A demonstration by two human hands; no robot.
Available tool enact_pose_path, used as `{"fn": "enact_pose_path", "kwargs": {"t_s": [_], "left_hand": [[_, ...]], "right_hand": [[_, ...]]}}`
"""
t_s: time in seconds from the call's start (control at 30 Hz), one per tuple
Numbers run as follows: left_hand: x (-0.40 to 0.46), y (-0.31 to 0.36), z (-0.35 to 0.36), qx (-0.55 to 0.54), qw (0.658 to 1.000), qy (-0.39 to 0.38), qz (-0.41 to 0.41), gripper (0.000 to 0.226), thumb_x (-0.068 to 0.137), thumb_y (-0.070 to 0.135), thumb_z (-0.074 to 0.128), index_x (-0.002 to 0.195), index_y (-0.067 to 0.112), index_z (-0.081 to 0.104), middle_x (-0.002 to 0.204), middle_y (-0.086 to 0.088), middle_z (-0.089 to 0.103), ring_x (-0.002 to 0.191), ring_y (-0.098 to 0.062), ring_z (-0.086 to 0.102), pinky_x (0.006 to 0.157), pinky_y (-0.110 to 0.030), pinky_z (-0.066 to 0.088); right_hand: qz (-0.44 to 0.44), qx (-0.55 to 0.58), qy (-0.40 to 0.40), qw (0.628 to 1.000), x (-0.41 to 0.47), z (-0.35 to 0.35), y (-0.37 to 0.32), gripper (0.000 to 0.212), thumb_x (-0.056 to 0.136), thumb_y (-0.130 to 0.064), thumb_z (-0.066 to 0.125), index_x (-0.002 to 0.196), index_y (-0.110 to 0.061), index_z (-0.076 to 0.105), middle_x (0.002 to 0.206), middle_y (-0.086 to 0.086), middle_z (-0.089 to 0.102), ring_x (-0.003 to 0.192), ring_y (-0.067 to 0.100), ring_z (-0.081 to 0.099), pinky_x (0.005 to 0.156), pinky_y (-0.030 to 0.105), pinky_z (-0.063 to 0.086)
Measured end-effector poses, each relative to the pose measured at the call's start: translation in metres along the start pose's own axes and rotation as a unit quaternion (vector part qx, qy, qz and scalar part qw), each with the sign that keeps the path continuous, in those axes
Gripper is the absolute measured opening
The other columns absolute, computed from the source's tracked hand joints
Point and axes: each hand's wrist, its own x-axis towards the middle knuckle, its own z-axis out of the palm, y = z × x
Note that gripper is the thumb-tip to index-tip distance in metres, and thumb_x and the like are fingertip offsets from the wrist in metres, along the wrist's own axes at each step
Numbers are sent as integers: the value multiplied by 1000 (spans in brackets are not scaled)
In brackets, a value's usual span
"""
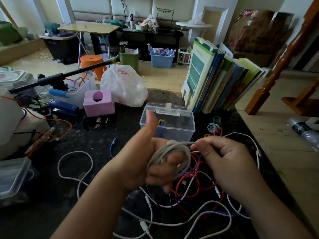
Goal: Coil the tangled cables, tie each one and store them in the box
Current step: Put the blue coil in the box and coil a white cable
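Left hand (146, 159) raised over the dark speckled tabletop (89, 145), thumb upright, fingers curled with several loops of a grey-white braided cable (170, 152) wound round them. Right hand (222, 157) just beside it, thumb and forefinger pinching the same cable where it leaves the coil; from the pinch the strand arcs off to the right and down along the table edge. Beneath both hands, a loose tangle on the tabletop: red cable (198, 185), blue cable (193, 169) mostly hidden under it, and several white cables with plug ends (146, 226) looping toward the near edge. One more white loop lies apart to the left, and a short blue lead (113, 146) near it. Behind the hands stands a clear plastic box with a hinged lid (170, 121), lid up; something yellow and purple inside, too small to identify. To the right of the box, a small heap of coloured ties (214, 125), green, pale blue, pink. Further back: pink cube with a round hole (99, 102), white plastic bag (126, 85), a leaning row of books (217, 78). Far left, an orange cord (57, 121) curling across the table and a navy stapler (64, 106).
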Motion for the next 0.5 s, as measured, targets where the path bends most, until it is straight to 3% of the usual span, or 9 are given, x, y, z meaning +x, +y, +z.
{"fn": "enact_pose_path", "kwargs": {"t_s": [0.1,0.17,0.23,0.3,0.4,0.5], "left_hand": [[2,0,-8,-116,990,-11,84,91,78,88,17,79,6,57,46,4,47,34,-11,36,55,-28,48],[4,3,-7,-161,976,15,145,95,83,86,17,91,1,57,49,2,46,38,-12,40,59,-30,50],[4,3,-8,-164,968,55,184,95,85,84,18,99,0,59,53,1,44,43,-13,43,64,-31,51],[5,2,-7,-144,962,109,204,96,85,84,19,103,-1,61,57,0,42,48,-15,43,67,-32,52],[10,0,-4,-94,958,171,209,95,84,82,20,108,-1,61,62,-3,42,53,-19,44,73,-36,51],[19,-5,2,-22,952,229,204,87,78,79,25,100,3,62,59,-6,42,53,-20,45,75,-37,48]], "right_hand": [[35,-40,-73,996,-2,13,14,31,89,-56,47,90,-37,71,56,-23,59,53,-5,55,51,10,39],[44,-92,-98,990,-5,22,21,27,98,-53,44,94,-38,67,60,-23,59,54,-2,54,54,13,36],[42,-177,-135,974,-11,31,23,29,102,-49,39,92,-36,63,66,-29,60,58,-1,54,57,23,38],[28,-223,-167,960,-20,39,19,32,101,-52,36,89,-33,59,69,-23,61,59,1,54,58,29,43],[16,-205,-197,959,-27,46,10,40,99,-56,36,82,-28,58,65,-11,60,57,6,55,56,31,44],[101,-21,-286,953,-26,48,-2,45,103,-45,39,73,-21,63,52,-5,54,47,6,46,52,25,40]]}}
